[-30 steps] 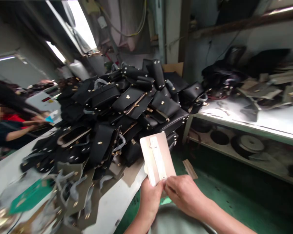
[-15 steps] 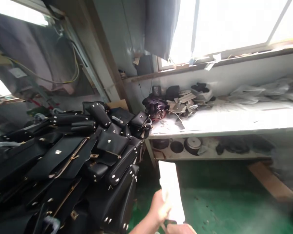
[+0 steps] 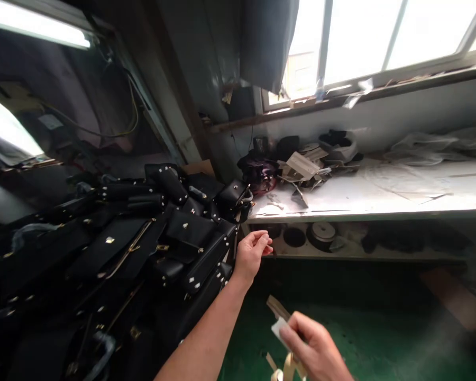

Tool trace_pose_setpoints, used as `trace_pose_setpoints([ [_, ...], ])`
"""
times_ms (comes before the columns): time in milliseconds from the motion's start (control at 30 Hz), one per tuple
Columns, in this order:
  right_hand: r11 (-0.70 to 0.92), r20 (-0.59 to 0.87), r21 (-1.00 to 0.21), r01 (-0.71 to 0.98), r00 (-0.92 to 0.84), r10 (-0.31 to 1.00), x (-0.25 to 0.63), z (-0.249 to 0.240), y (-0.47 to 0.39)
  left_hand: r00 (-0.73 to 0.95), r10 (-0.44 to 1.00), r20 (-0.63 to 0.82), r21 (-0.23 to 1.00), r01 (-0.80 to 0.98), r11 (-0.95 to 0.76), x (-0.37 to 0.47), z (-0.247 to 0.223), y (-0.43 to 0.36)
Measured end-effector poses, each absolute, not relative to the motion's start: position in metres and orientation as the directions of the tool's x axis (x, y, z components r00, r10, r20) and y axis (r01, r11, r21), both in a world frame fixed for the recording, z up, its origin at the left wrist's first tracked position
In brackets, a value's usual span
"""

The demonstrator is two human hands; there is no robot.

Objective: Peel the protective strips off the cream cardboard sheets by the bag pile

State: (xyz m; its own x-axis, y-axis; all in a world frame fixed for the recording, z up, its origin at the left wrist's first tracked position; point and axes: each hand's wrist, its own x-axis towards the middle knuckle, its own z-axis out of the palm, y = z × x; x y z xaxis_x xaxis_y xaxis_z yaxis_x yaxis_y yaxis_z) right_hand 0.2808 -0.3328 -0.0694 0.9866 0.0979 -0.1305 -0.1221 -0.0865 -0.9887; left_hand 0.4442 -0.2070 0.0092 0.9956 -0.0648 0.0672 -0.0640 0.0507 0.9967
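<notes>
My left hand (image 3: 250,256) reaches forward over the floor, beside the right edge of a pile of black bags (image 3: 190,227). Its fingers are bent and drawn together at the thumb, and no object shows in them. Lower down and to the right, my right hand (image 3: 315,344) is closed around tan strips (image 3: 278,308), with a small white piece (image 3: 278,329) by its thumb. Pale curled strips (image 3: 289,368) hang below this hand. On the white table, a light rectangular piece (image 3: 302,165) lies on a heap of scraps.
The white table (image 3: 341,205) runs along the wall under a window, with clear plastic sheeting (image 3: 432,145) on its far part. Rolls (image 3: 323,232) sit on the shelf below. A brown board (image 3: 456,299) lies on the green floor (image 3: 365,323) at the right.
My hands have moved apart; the left went up and forward, the right stays low. The long white piece earlier at my hands no longer shows there. A light rectangular piece now shows on the heap.
</notes>
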Motion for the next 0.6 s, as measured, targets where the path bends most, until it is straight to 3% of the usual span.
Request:
trace_pose_setpoints([
  [100,-0.010,-0.076,-0.997,-0.075,0.996,0.055,0.302,-0.057,-0.325,0.995,-0.050,-0.090,0.988,0.096,0.120,0.370,-0.027,-0.162],
  [233,-0.035,-0.032,-0.999,-0.026,0.984,0.177,0.320,-0.043,-0.289,0.990,-0.066,-0.128,0.959,0.140,0.248,0.292,-0.038,-0.132],
  [433,-0.100,-0.031,-0.995,0.018,0.883,0.468,0.307,-0.044,-0.218,0.916,0.400,-0.038,0.999,0.032,0.022,0.231,-0.023,-0.095],
  [600,-0.244,0.013,-0.945,0.220,0.767,0.641,0.296,-0.038,-0.169,0.806,0.588,-0.061,0.998,0.053,0.031,0.187,-0.030,-0.052],
])
